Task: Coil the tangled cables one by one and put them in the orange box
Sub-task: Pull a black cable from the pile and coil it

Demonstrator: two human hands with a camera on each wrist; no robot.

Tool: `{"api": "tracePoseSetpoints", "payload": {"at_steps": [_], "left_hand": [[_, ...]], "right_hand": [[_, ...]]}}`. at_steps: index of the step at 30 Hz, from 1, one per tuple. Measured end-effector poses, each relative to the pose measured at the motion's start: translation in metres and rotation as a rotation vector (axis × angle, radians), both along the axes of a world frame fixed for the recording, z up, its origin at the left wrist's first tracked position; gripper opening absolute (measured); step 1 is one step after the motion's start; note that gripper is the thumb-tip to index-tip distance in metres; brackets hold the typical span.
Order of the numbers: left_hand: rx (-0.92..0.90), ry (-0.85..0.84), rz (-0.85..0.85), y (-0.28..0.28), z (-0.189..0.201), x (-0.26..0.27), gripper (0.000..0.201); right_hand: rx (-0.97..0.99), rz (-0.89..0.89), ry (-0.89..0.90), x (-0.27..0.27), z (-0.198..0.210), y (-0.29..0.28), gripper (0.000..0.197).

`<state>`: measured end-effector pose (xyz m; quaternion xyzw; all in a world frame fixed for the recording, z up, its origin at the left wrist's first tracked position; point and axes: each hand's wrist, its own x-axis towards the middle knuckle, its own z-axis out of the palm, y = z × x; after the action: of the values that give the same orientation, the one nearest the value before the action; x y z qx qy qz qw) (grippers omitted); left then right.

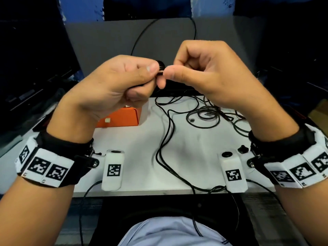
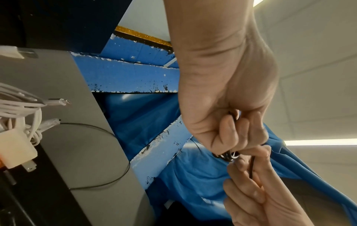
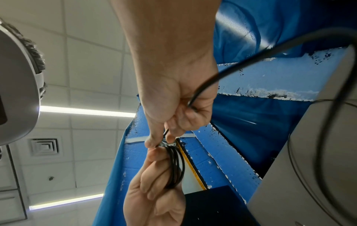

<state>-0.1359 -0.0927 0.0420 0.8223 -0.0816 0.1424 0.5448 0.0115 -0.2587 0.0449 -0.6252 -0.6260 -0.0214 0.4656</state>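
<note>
— How were the hands placed?

— Both were raised above the white table (image 1: 134, 139), with fingertips brought together. The left hand (image 1: 113, 82) was curled around a small black cable coil (image 3: 176, 166); several loops were seen pinched between its thumb and fingers. The right hand (image 1: 209, 73) was closed too, and the coil's top was pinched by its thumb and forefinger, where something pale, possibly a tie, was glimpsed but could not be made out.

— Was a loose strand seen?

— Yes. A black strand (image 3: 228, 73) was led out of the right fist, and two lengths (image 1: 166, 139) were hung from the hands down across the table and over its near edge.

— And the other cables?

— A tangle of black cables (image 1: 213, 116) was left lying on the table below the right hand.

— Where was the orange box (image 1: 122, 116)?

— It was set on the table at the far left, partly hidden behind the left hand. In the left wrist view, white charger cables (image 2: 21, 107) with a white plug (image 2: 17, 151) were shown at the left edge; whether they lay inside the box could not be told.
</note>
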Motion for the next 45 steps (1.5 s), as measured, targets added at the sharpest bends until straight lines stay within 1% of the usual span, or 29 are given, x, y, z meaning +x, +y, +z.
{"api": "tracePoseSetpoints", "payload": {"at_steps": [2,4,7,9,11,12,15,16,17,18,20,21,23,25,26,27,28,29,31,32,34,36,38,39,40,41,42,44,45], "left_hand": [[-0.126,-0.006,-0.035,0.001,0.0,0.0,0.031],[-0.276,-0.003,-0.132,0.0,-0.003,0.003,0.032],[-0.57,0.068,-0.433,-0.014,-0.016,0.014,0.03],[-0.702,0.094,-0.549,-0.024,-0.022,0.02,0.029],[-0.734,0.042,-0.535,-0.031,-0.021,0.022,0.031],[-0.739,-0.003,-0.473,-0.034,-0.019,0.023,0.033],[-0.661,-0.148,-0.166,-0.043,-0.014,0.025,0.036],[-0.636,-0.157,-0.111,-0.044,-0.015,0.025,0.034],[-0.627,-0.137,-0.095,-0.045,-0.016,0.025,0.032],[-0.623,-0.096,-0.125,-0.044,-0.016,0.024,0.031],[-0.625,-0.029,-0.236,-0.04,-0.013,0.02,0.031],[-0.636,-0.038,-0.272,-0.037,-0.011,0.018,0.032],[-0.719,-0.126,-0.296,-0.031,-0.004,0.013,0.038],[-0.858,-0.239,-0.296,-0.025,0.002,0.011,0.048],[-0.909,-0.291,-0.281,-0.023,0.005,0.01,0.048],[-0.931,-0.338,-0.229,-0.021,0.006,0.01,0.046],[-0.915,-0.385,-0.135,-0.02,0.005,0.011,0.045],[-0.85,-0.426,-0.008,-0.02,0.003,0.012,0.042],[-0.61,-0.477,0.248,-0.026,-0.002,0.015,0.037],[-0.478,-0.486,0.334,-0.029,-0.003,0.016,0.035],[-0.251,-0.465,0.432,-0.036,-0.005,0.017,0.034],[-0.035,-0.412,0.478,-0.038,-0.005,0.015,0.032],[0.292,-0.347,0.569,-0.032,-0.008,0.016,0.032],[0.438,-0.306,0.602,-0.029,-0.009,0.017,0.033],[0.51,-0.256,0.592,-0.026,-0.009,0.017,0.035],[0.495,-0.203,0.531,-0.024,-0.009,0.016,0.037],[0.412,-0.159,0.433,-0.025,-0.008,0.015,0.039],[0.163,-0.12,0.26,-0.028,-0.005,0.012,0.04],[0.046,-0.122,0.204,-0.03,-0.004,0.011,0.042]], "right_hand": [[-0.047,0.041,0.03,0.004,0.003,-0.004,0.034],[-0.079,0.076,0.069,0.009,0.005,-0.006,0.032],[-0.058,0.093,0.064,0.013,0.002,-0.004,0.033],[-0.041,0.095,0.046,0.015,0.0,-0.002,0.034],[-0.001,0.073,0.053,0.016,0.0,-0.001,0.039],[0.027,0.047,0.055,0.016,0.001,-0.001,0.039],[0.067,-0.056,0.029,0.017,0.0,0.003,0.032],[0.065,-0.079,0.019,0.018,0.0,0.005,0.03],[0.059,-0.09,0.012,0.019,-0.001,0.005,0.029],[0.052,-0.091,0.01,0.019,-0.002,0.005,0.03],[0.046,-0.062,0.011,0.018,-0.002,0.003,0.03],[0.047,-0.045,0.014,0.016,-0.002,0.001,0.029],[0.041,-0.043,0.018,0.013,-0.001,0.002,0.025],[-0.015,-0.061,0.011,0.012,-0.003,0.005,0.022],[-0.065,-0.06,-0.006,0.011,-0.004,0.006,0.022],[-0.127,-0.057,-0.038,0.01,-0.006,0.007,0.023],[-0.199,-0.052,-0.083,0.006,-0.008,0.009,0.024],[-0.274,-0.044,-0.128,0.003,-0.011,0.01,0.024],[-0.405,-0.002,-0.173,-0.006,-0.014,0.01,0.024],[-0.447,0.026,-0.184,-0.01,-0.015,0.01,0.025],[-0.498,0.05,-0.227,-0.016,-0.014,0.007,0.027],[-0.511,0.053,-0.255,-0.018,-0.011,0.002,0.03],[-0.451,0.054,-0.24,-0.018,-0.005,-0.005,0.03],[-0.385,0.054,-0.229,-0.017,-0.001,-0.008,0.028],[-0.306,0.056,-0.209,-0.015,0.003,-0.011,0.026],[-0.231,0.057,-0.177,-0.011,0.006,-0.013,0.023],[-0.166,0.045,-0.147,-0.006,0.008,-0.015,0.022],[-0.052,-0.017,-0.107,0.002,0.009,-0.015,0.025],[0.002,-0.031,-0.074,0.004,0.008,-0.014,0.025]]}}
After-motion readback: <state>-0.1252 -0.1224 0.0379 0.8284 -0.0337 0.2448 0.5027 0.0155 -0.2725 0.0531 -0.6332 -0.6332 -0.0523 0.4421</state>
